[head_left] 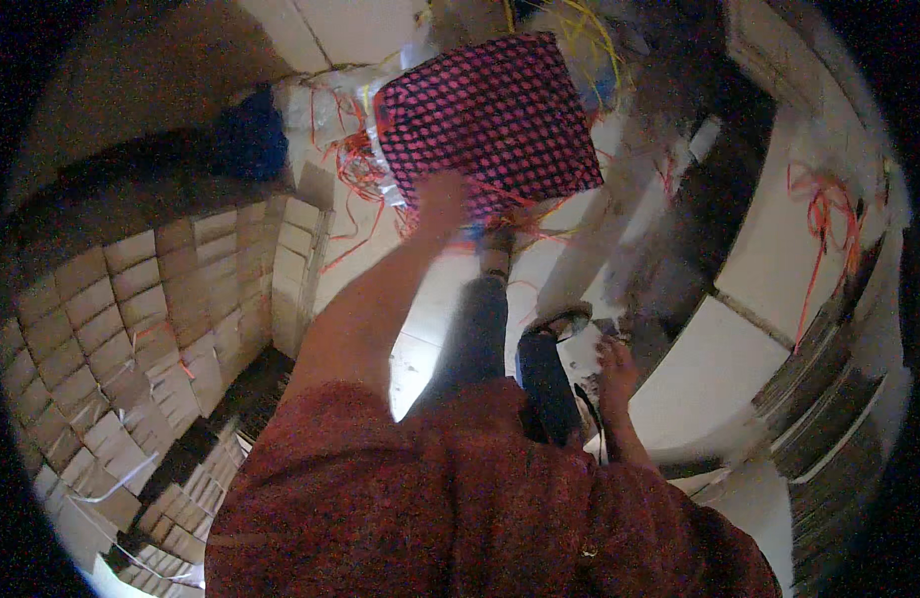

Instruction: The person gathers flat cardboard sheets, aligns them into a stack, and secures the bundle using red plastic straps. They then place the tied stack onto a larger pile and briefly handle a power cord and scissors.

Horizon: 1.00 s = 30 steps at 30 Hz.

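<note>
A pink-and-black checked bag or cloth (495,125) lies ahead of me, its surface fairly flat and its outline nearly square. My left hand (442,202) reaches down to its near left edge and appears closed on it, though the fingers are dim and blurred. Orange-red strapping (355,164) spills in a tangle from under the left side. Low at my right side hangs my right hand (616,374), fingers loosely apart and holding nothing I can see. Beyond its fingertips is a pale patch that I cannot make out.
Stacked brown cartons (131,299) line the left. Flat cardboard piles (829,429) and a board with an orange strap (827,224) stand at the right. A blue bundle (251,137) lies at the far left, and yellow strapping (590,40) at the back.
</note>
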Motion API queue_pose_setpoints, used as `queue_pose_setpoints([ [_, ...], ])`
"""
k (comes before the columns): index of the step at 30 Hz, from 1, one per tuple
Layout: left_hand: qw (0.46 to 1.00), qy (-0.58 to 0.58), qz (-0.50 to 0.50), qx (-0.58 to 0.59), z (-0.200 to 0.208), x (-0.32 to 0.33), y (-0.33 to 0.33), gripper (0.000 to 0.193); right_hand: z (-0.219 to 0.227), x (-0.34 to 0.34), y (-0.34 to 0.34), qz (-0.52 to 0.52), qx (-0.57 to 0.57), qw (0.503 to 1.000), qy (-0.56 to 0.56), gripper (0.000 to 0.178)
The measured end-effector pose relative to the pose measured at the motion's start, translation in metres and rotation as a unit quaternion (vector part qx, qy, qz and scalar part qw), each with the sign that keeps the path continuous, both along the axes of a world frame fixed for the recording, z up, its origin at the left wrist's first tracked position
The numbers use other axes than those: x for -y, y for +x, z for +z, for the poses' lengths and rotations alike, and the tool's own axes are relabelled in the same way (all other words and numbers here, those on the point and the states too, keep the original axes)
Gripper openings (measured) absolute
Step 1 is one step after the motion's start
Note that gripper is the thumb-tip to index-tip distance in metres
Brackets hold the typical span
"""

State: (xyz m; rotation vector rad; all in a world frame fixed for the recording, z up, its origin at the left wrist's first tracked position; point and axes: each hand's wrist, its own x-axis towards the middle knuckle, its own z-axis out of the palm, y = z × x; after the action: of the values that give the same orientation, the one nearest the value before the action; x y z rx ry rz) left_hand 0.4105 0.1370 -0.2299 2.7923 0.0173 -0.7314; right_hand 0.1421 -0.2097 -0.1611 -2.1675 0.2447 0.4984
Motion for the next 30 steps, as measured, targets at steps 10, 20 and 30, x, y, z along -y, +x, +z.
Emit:
queue_pose_setpoints([
  [10, 0.942, -0.311, 0.105, -0.069, 0.124, 0.039, -0.115, 0.02, 0.055, -0.182, 0.19, -0.167, -0.196, 0.908, 0.33, 0.032],
  [20, 0.958, -0.195, 0.202, -0.06, 0.105, -0.062, -0.205, 0.012, 0.022, -0.097, 0.345, -0.027, -0.145, 0.971, 0.188, 0.016],
  [30, 0.941, -0.152, 0.296, 0.053, 0.049, -0.072, -0.263, 0.009, -0.038, -0.011, 0.502, -0.089, 0.024, 0.944, 0.316, 0.028],
])
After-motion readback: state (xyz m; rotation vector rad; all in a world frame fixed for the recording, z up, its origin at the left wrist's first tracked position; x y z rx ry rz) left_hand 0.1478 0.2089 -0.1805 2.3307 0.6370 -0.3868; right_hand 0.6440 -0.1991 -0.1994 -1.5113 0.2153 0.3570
